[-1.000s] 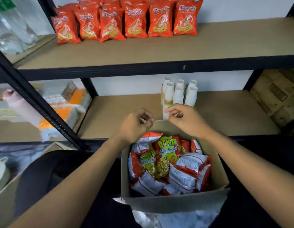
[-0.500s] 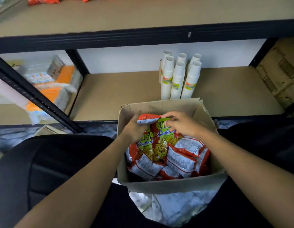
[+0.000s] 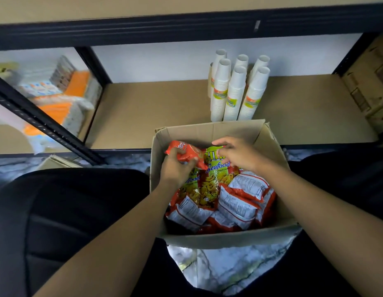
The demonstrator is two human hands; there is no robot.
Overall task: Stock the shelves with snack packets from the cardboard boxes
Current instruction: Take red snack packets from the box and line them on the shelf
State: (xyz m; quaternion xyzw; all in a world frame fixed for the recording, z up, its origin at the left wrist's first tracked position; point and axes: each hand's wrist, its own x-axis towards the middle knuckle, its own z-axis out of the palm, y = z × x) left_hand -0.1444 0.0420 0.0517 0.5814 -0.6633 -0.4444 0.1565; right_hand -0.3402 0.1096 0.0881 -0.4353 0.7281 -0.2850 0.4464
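Two bare hands are down in the open cardboard box (image 3: 209,239), which sits on the marbled floor (image 3: 227,269) between the person's dark-clad legs, right in front of the lowest shelf (image 3: 160,112). The left hand (image 3: 175,168) has its fingers closed around an orange snack packet (image 3: 184,152), pinching it near its lower corner and holding it tilted above the rest of the pile, close to the box's far left corner. The right hand (image 3: 235,155) hovers just beside it with the fingers loosely curled and slightly spread, the fingertips resting at the top edge of a green seafood packet (image 3: 209,183); whether they actually grip that edge I cannot tell.

Inside the box, more packets lie heaped. The green one lies face up in the middle, and several red-and-white packets (image 3: 242,198) lie back side up along the right and near sides, overlapping one another.

On the shelf board just behind the box stand stacks of white paper cups (image 3: 235,91), upright and bunched together, the nearest ones almost meeting the box's far wall. A black steel upright (image 3: 42,121) slants across the left, and behind it sits an orange and white bundle of wrapped goods (image 3: 64,97), too blurred to identify. Brown cartons (image 3: 370,86) fill the far right edge. A corner of another cardboard piece (image 3: 55,162) shows on the floor at the left.
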